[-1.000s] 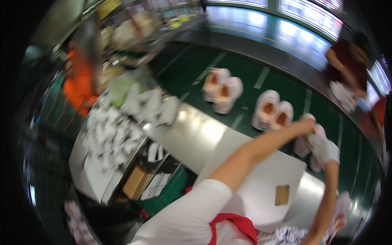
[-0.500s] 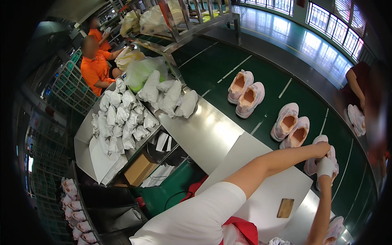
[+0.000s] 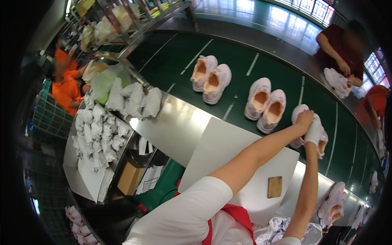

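Note:
A pair of pink and white sneakers stands on the green conveyor belt (image 3: 236,107) at the right. My bare left hand (image 3: 304,121) is closed on the left sneaker (image 3: 299,110) of this pair. Beside it, my right hand (image 3: 313,131), in a white covering, grips the right sneaker (image 3: 322,143). My fingers are partly hidden against the shoes. Left of my hands, a second pair of sneakers (image 3: 271,111) sits on the belt, and a third pair (image 3: 216,85) lies farther left. Their peach insides face up.
A white board (image 3: 257,153) bearing a small brown block (image 3: 275,187) lies before me. Grey paper-wrapped bundles (image 3: 98,134) fill a tray at left. Another sneaker (image 3: 332,204) rests near right. A co-worker in dark red (image 3: 339,45) handles a shoe across the belt.
My view has turned to the right, so the scene sits farther left. Both hands remain on the same pair of sneakers. The co-worker across the belt shows more fully.

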Motion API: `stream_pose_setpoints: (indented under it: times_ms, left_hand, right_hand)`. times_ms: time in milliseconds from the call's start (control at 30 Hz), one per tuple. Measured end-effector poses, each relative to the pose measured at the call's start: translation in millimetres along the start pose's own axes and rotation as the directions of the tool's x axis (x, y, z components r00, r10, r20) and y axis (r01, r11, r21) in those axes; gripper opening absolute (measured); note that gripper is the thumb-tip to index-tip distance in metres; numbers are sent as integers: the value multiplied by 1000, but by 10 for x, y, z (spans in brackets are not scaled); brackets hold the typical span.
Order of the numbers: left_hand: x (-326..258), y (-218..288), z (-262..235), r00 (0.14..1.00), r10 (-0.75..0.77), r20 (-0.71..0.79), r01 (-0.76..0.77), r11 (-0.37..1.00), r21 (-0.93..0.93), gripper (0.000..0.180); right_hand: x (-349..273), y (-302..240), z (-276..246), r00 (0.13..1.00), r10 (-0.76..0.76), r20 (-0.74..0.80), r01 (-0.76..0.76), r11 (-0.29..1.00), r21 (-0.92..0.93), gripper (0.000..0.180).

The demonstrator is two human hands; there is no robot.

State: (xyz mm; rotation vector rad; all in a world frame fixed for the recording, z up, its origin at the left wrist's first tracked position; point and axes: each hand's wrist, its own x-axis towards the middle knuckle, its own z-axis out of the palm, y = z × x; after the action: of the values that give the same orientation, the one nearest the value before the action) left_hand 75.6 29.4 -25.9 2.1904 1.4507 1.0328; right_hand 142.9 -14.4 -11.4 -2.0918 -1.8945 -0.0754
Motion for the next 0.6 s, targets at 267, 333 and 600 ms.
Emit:
stream_pose_setpoints:
  times_ms: [267, 333, 600]
  left_hand:
    - [-543, 304, -1531, 922, 364, 129, -298, 883, -363, 35]
    - [-956, 604, -2415, 863, 506, 1, -367, 627, -687, 23]
    - [-2129, 873, -4880, 768, 635, -85, -346, 300, -889, 17]
  right_hand:
    - [-513, -369, -1029, 980, 196, -42, -185, 964, 191, 49]
    - [-883, -382, -1122, 981, 68, -180, 26, 880, 475, 42]
    - [-1842, -1442, -1418, 981, -151, -122, 192, 850, 491, 36]
